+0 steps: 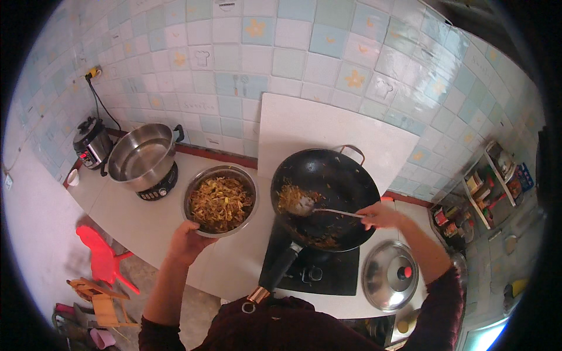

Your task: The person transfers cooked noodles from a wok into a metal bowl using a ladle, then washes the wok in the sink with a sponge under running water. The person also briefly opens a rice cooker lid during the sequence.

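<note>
My left hand (189, 240) grips the near rim of a stainless steel bowl (191, 223), which is heaped with shredded, cooked food (221, 202). In my right hand (376, 216) is the handle of a metal ladle or spatula (338, 213). Its head lies against a small heap of the same sort of food (293, 196) at the left inside a black wok (347, 184). More scraps cling to the wok's near side. The wok sits over a black gas stove (312, 283), its long handle pointing towards me.
A steel pot (145, 160) stands on a round electric cooker (161, 188) at the left, beside a pressure cooker (92, 142) and a small white cup (73, 177). A domed steel lid (390, 276) lies right of the stove. A white board (325, 125) leans on the tiled wall behind the wok.
</note>
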{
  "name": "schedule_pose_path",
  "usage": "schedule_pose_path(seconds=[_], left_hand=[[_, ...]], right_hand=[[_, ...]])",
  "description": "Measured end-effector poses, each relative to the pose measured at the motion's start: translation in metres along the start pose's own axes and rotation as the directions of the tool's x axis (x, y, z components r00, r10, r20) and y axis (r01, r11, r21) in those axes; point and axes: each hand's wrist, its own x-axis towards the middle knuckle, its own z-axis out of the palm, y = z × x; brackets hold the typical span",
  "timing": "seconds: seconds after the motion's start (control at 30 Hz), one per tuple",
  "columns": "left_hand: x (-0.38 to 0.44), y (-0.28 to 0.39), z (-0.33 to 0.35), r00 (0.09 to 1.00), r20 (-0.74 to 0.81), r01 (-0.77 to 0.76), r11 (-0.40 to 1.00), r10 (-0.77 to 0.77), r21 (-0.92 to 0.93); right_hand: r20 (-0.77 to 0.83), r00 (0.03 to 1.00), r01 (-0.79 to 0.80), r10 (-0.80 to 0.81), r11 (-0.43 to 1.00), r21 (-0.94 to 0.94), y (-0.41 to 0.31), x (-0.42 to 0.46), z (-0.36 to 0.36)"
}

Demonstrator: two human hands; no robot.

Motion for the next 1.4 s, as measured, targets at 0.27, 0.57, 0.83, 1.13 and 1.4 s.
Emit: schedule_pose_path(seconds=[0.27,0.57,0.83,1.13,1.4], left_hand=[[0.006,0.000,0.003,0.994,0.109,0.012,1.000,-0.014,0.018],[0.043,-0.017,0.059,0.934,0.286,0.174,0.972,-0.214,0.157],[0.082,-0.051,0.107,0.893,0.356,0.263,0.961,-0.276,0.085],[0.098,-0.072,0.128,0.911,0.321,0.248,0.966,-0.257,0.071],[0.101,-0.063,0.111,0.950,0.243,0.196,0.980,-0.195,0.022]], right_hand=[[-0.452,0.889,-0.066,0.072,0.997,0.030,-0.024,0.019,0.073],[-0.681,0.732,-0.109,0.015,0.990,-0.095,-0.018,-0.020,0.057],[-0.843,0.482,-0.191,-0.239,0.910,-0.367,-0.067,-0.087,0.051],[-0.750,0.344,-0.415,-0.565,0.625,-0.661,-0.095,-0.126,0.055],[-0.827,0.546,0.072,-0.134,0.991,-0.113,-0.086,-0.129,0.040]])
